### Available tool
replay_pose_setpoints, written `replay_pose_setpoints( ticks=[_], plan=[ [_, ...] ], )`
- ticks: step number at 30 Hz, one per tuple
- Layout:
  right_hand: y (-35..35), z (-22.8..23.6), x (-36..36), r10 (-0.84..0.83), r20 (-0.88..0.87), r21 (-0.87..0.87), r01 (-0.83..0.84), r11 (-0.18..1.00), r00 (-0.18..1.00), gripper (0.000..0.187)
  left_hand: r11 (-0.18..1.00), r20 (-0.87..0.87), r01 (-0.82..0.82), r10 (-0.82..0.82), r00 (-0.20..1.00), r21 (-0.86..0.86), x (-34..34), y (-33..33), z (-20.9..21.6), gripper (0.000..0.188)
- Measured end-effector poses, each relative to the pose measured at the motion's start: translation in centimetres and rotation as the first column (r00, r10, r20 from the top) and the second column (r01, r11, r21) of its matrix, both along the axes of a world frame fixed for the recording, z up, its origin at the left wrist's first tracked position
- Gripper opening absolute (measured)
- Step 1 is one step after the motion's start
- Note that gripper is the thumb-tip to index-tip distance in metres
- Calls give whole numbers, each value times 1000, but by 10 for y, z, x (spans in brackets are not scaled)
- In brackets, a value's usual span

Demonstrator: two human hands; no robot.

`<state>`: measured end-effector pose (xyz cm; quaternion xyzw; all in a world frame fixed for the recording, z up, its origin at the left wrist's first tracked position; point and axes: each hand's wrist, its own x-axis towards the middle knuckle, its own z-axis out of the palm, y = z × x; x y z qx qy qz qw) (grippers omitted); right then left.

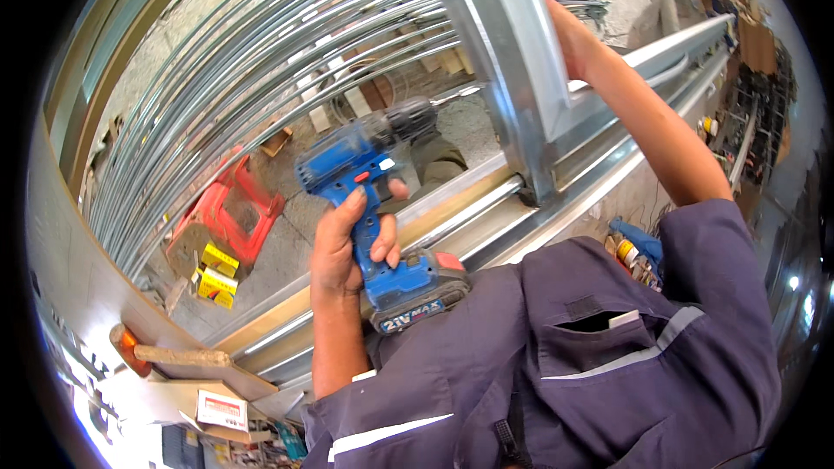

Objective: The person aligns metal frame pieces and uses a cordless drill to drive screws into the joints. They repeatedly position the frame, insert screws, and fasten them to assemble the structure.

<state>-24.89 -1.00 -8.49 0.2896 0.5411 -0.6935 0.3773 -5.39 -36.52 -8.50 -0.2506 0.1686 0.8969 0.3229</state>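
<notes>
My left hand [337, 243] is closed round the grip of a blue cordless drill [343, 155]. The drill's battery pack rests near my overalls, and its black chuck [413, 117] points right. A long bit [458, 92] reaches from it to the side of a shiny metal channel [495, 43]; whether the tip touches cannot be made out. This channel rises across the view from a metal and wood frame [452, 213] in front of me. My right arm stretches up to the channel's far right side. There my right hand [569, 39] is partly covered by the metal, its fingers hidden.
Many thin metal rods [252, 78] lie in a bundle beyond the frame. A red plastic object [230, 213] and yellow boxes [217, 276] are on the floor at left. A hammer [174, 356] and an open carton [187, 399] sit lower left. Metal rails [678, 52] extend right.
</notes>
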Motion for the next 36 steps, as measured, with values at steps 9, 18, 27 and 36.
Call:
replay_pose_setpoints(
  ticks=[9, 18, 27, 36],
  plan=[
    [-4, -7, 10, 371, 214, 342, -425, 838, 904, 47, 999, 38, 3, -2, 999, -40, -6, 0, 6, 46],
    [-9, 1, 6, 362, 250, 303, -428, 852, 898, 53, 1000, 21, 6, -6, 1000, 8, -4, -1, -4, 47],
    [-17, 8, 4, 478, 127, 185, -494, 849, 869, 48, 1000, 60, -15, 16, 998, -5, -8, 1, 1, 48],
    [-10, 4, 8, 509, 105, 173, -520, 837, 854, 46, 1000, 64, -13, 12, 998, 14, -8, -1, 1, 48]
  ],
)
